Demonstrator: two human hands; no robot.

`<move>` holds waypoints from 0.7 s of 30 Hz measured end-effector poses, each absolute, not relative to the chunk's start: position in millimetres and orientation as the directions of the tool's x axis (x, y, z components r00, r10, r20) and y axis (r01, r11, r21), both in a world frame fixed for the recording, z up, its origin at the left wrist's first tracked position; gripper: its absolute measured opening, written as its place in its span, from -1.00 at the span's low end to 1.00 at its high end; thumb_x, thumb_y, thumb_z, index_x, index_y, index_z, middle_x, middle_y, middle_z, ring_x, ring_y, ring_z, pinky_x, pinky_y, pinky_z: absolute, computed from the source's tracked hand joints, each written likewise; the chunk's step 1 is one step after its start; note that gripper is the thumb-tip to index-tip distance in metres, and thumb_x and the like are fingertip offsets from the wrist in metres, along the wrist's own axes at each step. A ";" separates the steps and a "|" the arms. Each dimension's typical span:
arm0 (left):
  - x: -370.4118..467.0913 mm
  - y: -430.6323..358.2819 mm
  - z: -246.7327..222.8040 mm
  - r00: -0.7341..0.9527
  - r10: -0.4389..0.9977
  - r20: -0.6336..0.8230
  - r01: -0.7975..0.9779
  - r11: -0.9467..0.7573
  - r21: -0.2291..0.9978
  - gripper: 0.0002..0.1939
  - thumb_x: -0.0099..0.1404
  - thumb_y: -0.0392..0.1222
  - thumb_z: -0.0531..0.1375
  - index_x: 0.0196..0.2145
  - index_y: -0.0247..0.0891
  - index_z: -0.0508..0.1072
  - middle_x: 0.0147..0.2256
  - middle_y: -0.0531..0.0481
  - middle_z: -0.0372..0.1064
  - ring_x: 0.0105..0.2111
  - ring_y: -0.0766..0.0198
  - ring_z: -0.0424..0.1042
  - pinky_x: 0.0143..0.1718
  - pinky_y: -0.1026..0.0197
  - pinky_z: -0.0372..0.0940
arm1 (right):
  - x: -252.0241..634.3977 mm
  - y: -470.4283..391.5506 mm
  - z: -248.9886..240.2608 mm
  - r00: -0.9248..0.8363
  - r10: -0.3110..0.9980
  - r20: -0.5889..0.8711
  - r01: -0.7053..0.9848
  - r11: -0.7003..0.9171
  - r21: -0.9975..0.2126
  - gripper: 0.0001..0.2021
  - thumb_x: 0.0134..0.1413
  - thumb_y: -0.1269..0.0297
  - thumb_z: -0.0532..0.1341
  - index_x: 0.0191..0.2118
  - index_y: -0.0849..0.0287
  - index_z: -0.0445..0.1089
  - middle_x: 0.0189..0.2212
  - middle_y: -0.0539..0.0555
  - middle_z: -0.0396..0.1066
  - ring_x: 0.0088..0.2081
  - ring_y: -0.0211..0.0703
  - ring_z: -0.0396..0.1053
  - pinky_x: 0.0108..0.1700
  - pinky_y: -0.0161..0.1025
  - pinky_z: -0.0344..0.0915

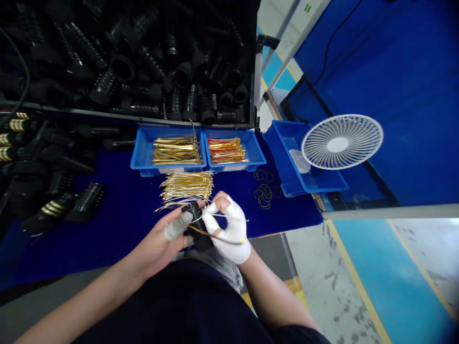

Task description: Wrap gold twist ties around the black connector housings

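Observation:
My left hand (168, 235), its thumb wrapped in grey tape, holds a black ribbed part (195, 215) near the table's front edge. On the right, my right hand (229, 227) wears a white glove with some bare fingertips. Its thumb and index finger pinch a thin white wire (231, 218) against the ribbed part. A brown wire (215, 236) with a yellow end runs from the part across the glove. Just beyond both hands lies a bundle of gold and white wires (188, 186).
Behind are a blue tray of gold wires (168, 168) and one with red and gold wires (233, 167). A large bin (125, 116) holds black ribbed parts. Black rings (264, 193), a blue box (287, 184) and a white fan (342, 142) are at right. More ribbed parts (86, 201) lie left.

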State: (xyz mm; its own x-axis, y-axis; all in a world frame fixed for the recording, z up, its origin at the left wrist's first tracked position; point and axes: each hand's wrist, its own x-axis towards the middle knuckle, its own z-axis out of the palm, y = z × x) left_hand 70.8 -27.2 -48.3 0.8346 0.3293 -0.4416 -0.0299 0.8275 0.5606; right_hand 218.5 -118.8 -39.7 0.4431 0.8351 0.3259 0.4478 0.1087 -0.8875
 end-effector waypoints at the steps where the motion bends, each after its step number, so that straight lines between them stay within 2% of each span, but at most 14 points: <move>1: 72.0 -26.8 -46.9 0.827 0.341 -0.446 -0.023 0.814 0.580 -0.57 0.36 0.03 0.24 0.12 -0.19 0.48 -0.02 -0.22 0.50 -0.06 0.02 0.51 -0.09 0.06 0.43 | 218.0 -120.1 -39.2 0.400 0.849 0.344 0.503 0.111 -0.857 -0.87 0.16 0.38 0.19 -0.41 0.10 0.27 -0.42 0.02 0.28 -0.37 -0.17 0.31 -0.29 -0.20 0.27; 4: 72.6 -25.4 -44.1 0.791 0.398 -0.465 0.009 0.753 0.658 -0.55 0.32 0.01 0.29 0.12 -0.15 0.48 0.06 -0.18 0.44 0.03 0.03 0.46 -0.04 0.09 0.41 | 220.5 -122.9 -35.5 0.280 0.893 0.352 0.595 0.126 -0.794 -0.92 0.15 0.40 0.19 -0.35 0.10 0.31 -0.36 0.05 0.34 -0.31 -0.13 0.34 -0.24 -0.18 0.27; 7: 71.5 -26.0 -42.2 0.778 0.457 -0.431 -0.029 0.712 0.702 -0.60 0.25 -0.09 0.37 0.04 -0.06 0.50 -0.08 -0.04 0.49 -0.12 0.16 0.49 -0.13 0.18 0.41 | 225.8 -122.9 -33.9 0.372 0.893 0.253 0.502 0.035 -0.864 -0.88 0.16 0.41 0.18 -0.40 0.11 0.27 -0.41 0.02 0.34 -0.32 -0.16 0.35 -0.20 -0.20 0.29; 10: 71.8 -28.5 -42.6 0.782 0.464 -0.417 -0.027 0.693 0.721 -0.76 0.22 -0.08 0.39 -0.18 -0.20 0.57 -0.26 -0.03 0.49 -0.28 0.22 0.46 -0.19 0.22 0.38 | 225.4 -122.5 -36.4 0.424 0.886 0.189 0.472 -0.038 -0.881 -0.87 0.13 0.41 0.18 -0.42 0.11 0.26 -0.43 0.00 0.34 -0.33 -0.15 0.36 -0.19 -0.21 0.29; 14: 71.1 -30.7 -47.1 0.785 0.452 -0.425 0.101 0.583 0.806 -0.74 0.20 -0.04 0.39 -0.29 -0.30 0.60 -0.33 -0.09 0.50 -0.31 0.16 0.43 -0.21 0.18 0.34 | 220.0 -127.7 -39.6 0.410 0.904 0.124 0.427 -0.070 -0.902 -0.91 0.19 0.38 0.17 -0.36 0.12 0.34 -0.39 0.02 0.42 -0.30 -0.15 0.41 -0.17 -0.22 0.32; 16: 69.3 -30.3 -49.0 0.794 0.447 -0.412 0.115 0.555 0.824 -0.75 0.22 -0.04 0.37 -0.28 -0.29 0.60 -0.32 -0.08 0.50 -0.31 0.15 0.42 -0.21 0.18 0.33 | 221.2 -132.8 -41.4 0.330 0.932 0.151 0.448 -0.013 -0.894 -0.89 0.24 0.33 0.17 -0.34 0.11 0.39 -0.38 0.03 0.45 -0.31 -0.15 0.41 -0.20 -0.21 0.32; 19: 66.8 -26.2 -50.5 0.801 0.464 -0.377 0.123 0.489 0.863 -0.77 0.28 -0.04 0.32 -0.24 -0.26 0.61 -0.32 -0.07 0.48 -0.31 0.16 0.41 -0.21 0.18 0.30 | 225.8 -140.3 -47.4 0.067 0.959 0.277 0.574 0.190 -0.796 -0.89 0.22 0.26 0.20 -0.32 0.08 0.45 -0.41 0.04 0.46 -0.37 -0.15 0.38 -0.23 -0.17 0.27; 21: 65.8 -20.5 -52.2 0.802 0.510 -0.310 0.146 0.335 0.931 -0.79 0.32 -0.06 0.28 -0.24 -0.23 0.62 -0.28 -0.08 0.47 -0.25 0.12 0.42 -0.15 0.16 0.28 | 226.5 -143.1 -51.9 0.071 0.941 0.331 0.562 0.236 -0.793 -0.86 0.23 0.24 0.20 -0.35 0.07 0.45 -0.45 0.05 0.45 -0.40 -0.15 0.36 -0.25 -0.15 0.25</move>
State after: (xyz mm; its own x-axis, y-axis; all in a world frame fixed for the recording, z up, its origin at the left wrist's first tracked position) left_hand 65.8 -20.5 -52.2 0.8025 0.5101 -0.3096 0.1459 0.3354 0.9307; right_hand 226.5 -143.1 -51.9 0.0714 0.9409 0.3311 0.5616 0.2364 -0.7929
